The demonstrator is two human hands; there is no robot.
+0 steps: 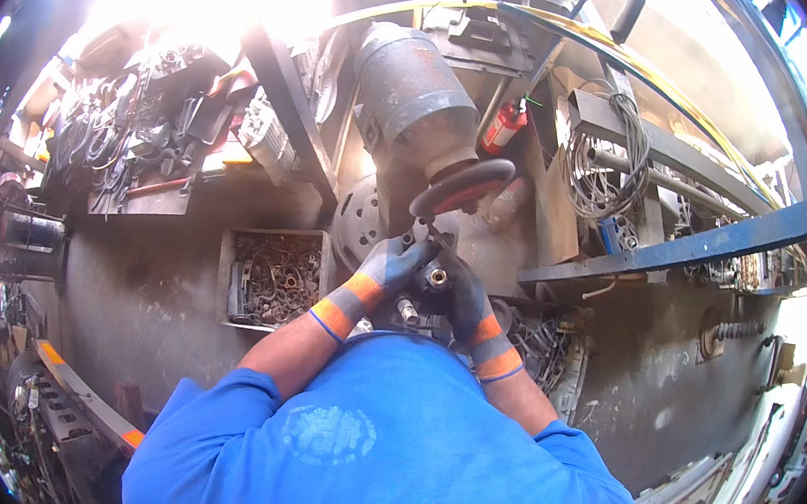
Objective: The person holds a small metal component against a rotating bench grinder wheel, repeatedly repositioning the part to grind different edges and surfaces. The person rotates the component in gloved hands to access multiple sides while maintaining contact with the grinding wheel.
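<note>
My gloved left hand (pixel 390 266) and gloved right hand (pixel 464 299) are closed on a dark metal part (pixel 425 288) just in front of my blue-clad body, one on each side of it. A brass-coloured fitting (pixel 437 277) shows on the part between my hands. Just beyond my fingertips is the dark disc wheel (pixel 460 188) of a grey bench grinder (pixel 410 87); whether the part touches it I cannot tell. A silvery short shaft (pixel 407 311) sticks out below, and my fingers partly hide the part.
A box of rusty scrap (pixel 275 274) lies left of my arms. Metal pieces (pixel 540 348) lie to the right. A blue steel beam (pixel 676 249) crosses at the right, under coiled cable (pixel 606 165). A red extinguisher (pixel 503 126) stands behind the grinder; tools (pixel 153 131) crowd a rack at upper left.
</note>
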